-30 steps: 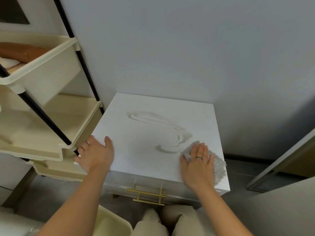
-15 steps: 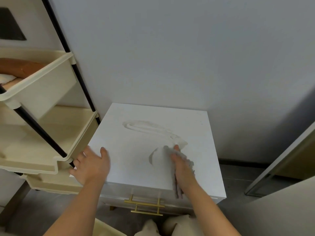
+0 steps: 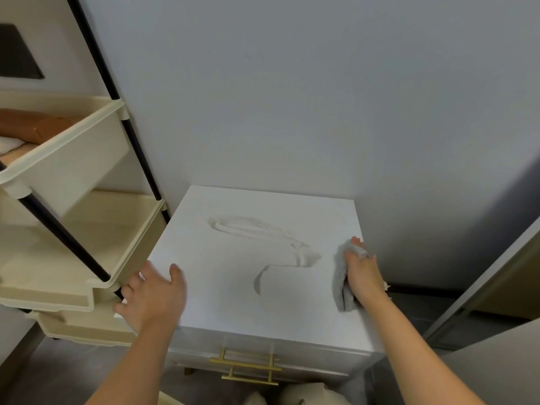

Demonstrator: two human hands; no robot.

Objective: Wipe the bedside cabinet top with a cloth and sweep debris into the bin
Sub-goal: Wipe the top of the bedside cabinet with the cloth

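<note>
The white bedside cabinet [image 3: 228, 311] stands against the wall, its top streaked with pale dust smears [image 3: 257, 229] and a wiped arc near the middle. My right hand [image 3: 363, 274] grips a bunched grey cloth [image 3: 342, 283] at the right edge of the top. Fingers spread, my left hand [image 3: 153, 296] rests flat on the front left corner of the cabinet and holds nothing. No bin shows clearly; only a cream rim peeks in at the bottom edge.
A cream tiered rack [image 3: 73, 229] with black poles stands tight against the cabinet's left side. Gold drawer handles [image 3: 248, 372] face me below the top. A grey wall rises behind, and a door frame [image 3: 482, 287] slants at the right. My knees [image 3: 292, 397] are under the front edge.
My right hand has swept the cloth from the middle of the top out to the right edge, leaving a wiped arc. The left hand has stayed on the front left corner.
</note>
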